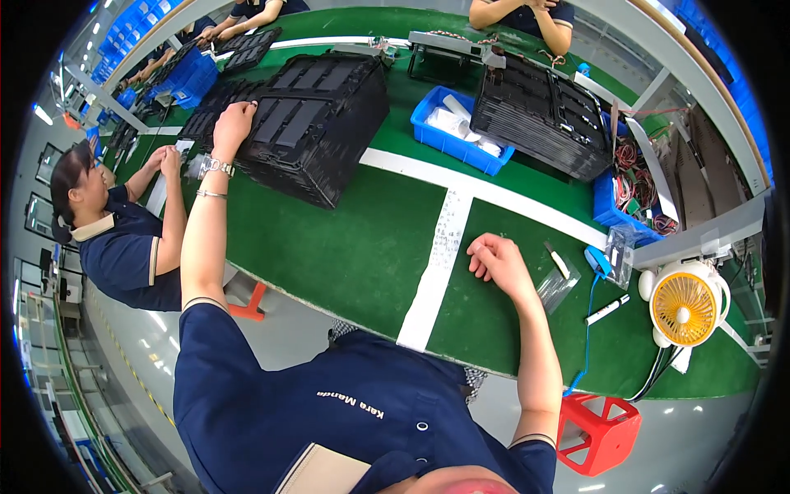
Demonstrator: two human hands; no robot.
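Note:
My left hand (234, 124) reaches far forward, its fingers curled at the left edge of the top black plastic panel (290, 122). That panel lies on a tall stack of similar black panels (317, 169), and part of the fingertips is hidden. My right hand (499, 260) hovers low over the green table (354, 239), loosely bent, fingers a little apart and holding nothing. To its right are a small cutter-like tool with a white handle (561, 264), a clear plastic bag (556, 288) and a white marker pen (608, 309).
A second black panel stack (539, 123) stands far right, between a blue bin of white pieces (461, 144) and a blue bin of wires (613, 206). A yellow-and-white fan (683, 309) and blue coiled cord (586, 354) sit right. A co-worker (123, 230) works at left; others sit opposite.

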